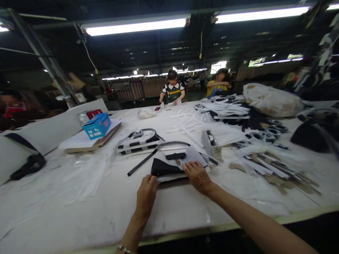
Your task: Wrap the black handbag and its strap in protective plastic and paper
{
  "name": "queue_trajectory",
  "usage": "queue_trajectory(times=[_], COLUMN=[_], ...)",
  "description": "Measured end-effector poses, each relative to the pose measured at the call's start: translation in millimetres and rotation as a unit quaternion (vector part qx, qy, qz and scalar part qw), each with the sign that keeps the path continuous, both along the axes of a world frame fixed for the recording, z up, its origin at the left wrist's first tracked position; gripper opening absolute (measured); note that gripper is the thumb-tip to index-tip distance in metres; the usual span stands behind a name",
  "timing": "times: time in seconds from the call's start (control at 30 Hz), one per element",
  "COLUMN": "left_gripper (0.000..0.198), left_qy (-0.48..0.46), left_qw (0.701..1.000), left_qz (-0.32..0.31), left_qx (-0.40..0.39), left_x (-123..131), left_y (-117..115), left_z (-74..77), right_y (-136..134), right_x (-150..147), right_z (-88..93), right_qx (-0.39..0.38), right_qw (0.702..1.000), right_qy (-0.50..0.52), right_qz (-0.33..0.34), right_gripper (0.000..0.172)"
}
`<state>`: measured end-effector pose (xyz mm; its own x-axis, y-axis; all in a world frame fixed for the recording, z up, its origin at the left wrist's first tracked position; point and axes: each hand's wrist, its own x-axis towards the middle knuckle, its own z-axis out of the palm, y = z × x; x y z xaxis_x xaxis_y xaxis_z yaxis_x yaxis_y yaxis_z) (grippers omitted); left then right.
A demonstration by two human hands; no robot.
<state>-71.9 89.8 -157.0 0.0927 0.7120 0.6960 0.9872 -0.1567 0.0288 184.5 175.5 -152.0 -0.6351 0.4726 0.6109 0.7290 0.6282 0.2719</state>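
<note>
Spanning most of the lower view, the white counter (106,211) carries everything listed below. Across it, 1 co-worker in a striped top (172,90) works over white pieces.

Large clear sack (272,100), far right: holds a pale, brownish mass; contents not identifiable through the plastic.

Stack of boards and white sheets (76,141), left: bears a blue box (97,126), tilted to view; its contents not visible.

Black bag (164,168): lies directly before the wearer, near the counter's front, a white sheet (192,157) over its right part and a strap (173,144) looping beyond it. Interior hidden.

Left hand (146,193): fingers drawn narrow at the bag's near left corner; cannot tell whether they pinch bag or wrapping. Right hand (197,177): fingers bent over the sheet at the near right side; cannot tell whether that grip is closed on anything.

Step in hand, as judged: steadying the bag and adjusting the covering along its near edge. A next move would seem to call for both hands acting together, light pressure at right, lest the loose sheet slide.

Wrapped bundle (139,144): beyond the bag, to its left, banded black and white.

Metal-faced holder (211,141): just right of the strap.

Grey rings (274,131): several, near the sack.

Clasp (178,162): 1, gold-toned, on the bag.
</note>
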Motion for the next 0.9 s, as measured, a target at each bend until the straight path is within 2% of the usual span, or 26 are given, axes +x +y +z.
queue_trajectory(times=[0.17, 0.3, 0.33, 0.4, 0.47, 0.53, 0.73, 0.8, 0.9], left_gripper=[0.01, 0.011, 0.012, 0.026, 0.041, 0.046, 0.044, 0.045, 0.043], left_qy=[0.028, 0.059, 0.068, 0.105, 0.173, 0.232, 0.263, 0.263, 0.261], left_qw=[0.999, 0.997, 0.995, 0.989, 0.978, 0.965, 0.955, 0.954, 0.953], left_qz=[0.018, 0.014, 0.002, -0.038, -0.083, -0.108, -0.124, -0.127, -0.139], left_qx=[0.008, 0.057, 0.075, 0.098, 0.085, 0.06, 0.064, 0.064, 0.061], left_x=[-3.2, 2.3, 7.1, 20.8, 37.0, 50.4, 58.4, 59.4, 63.0], left_y=[4.5, -0.7, -1.9, -1.7, 3.8, 14.5, 49.5, 58.2, 68.9], left_z=[2.0, 6.5, 9.2, 15.7, 20.6, 21.5, 15.1, 19.0, 30.4], right_y=[1.3, 1.4, 1.0, -0.1, -1.0, -0.7, 13.6, 21.1, 29.4], right_x=[-1.9, -0.3, 0.3, 1.2, 1.9, 2.2, 3.5, 4.9, 7.4], right_z=[-7.2, -10.7, -11.1, -11.4, -10.8, -8.9, 10.9, 21.8, 38.0], right_qx=[0.007, 0.006, 0.003, -0.007, -0.022, -0.04, -0.108, -0.131, -0.157], right_qw=[1.0, 1.0, 1.0, 1.0, 0.999, 0.999, 0.993, 0.99, 0.985], right_qy=[-0.003, -0.011, -0.013, -0.017, -0.021, -0.025, -0.049, -0.058, -0.068], right_qz=[0.005, 0.018, 0.019, 0.019, 0.016, 0.011, 0.002, 0.0, 0.0], right_gripper=[0.022, 0.021, 0.022, 0.023, 0.025, 0.024, 0.016, 0.016, 0.025])
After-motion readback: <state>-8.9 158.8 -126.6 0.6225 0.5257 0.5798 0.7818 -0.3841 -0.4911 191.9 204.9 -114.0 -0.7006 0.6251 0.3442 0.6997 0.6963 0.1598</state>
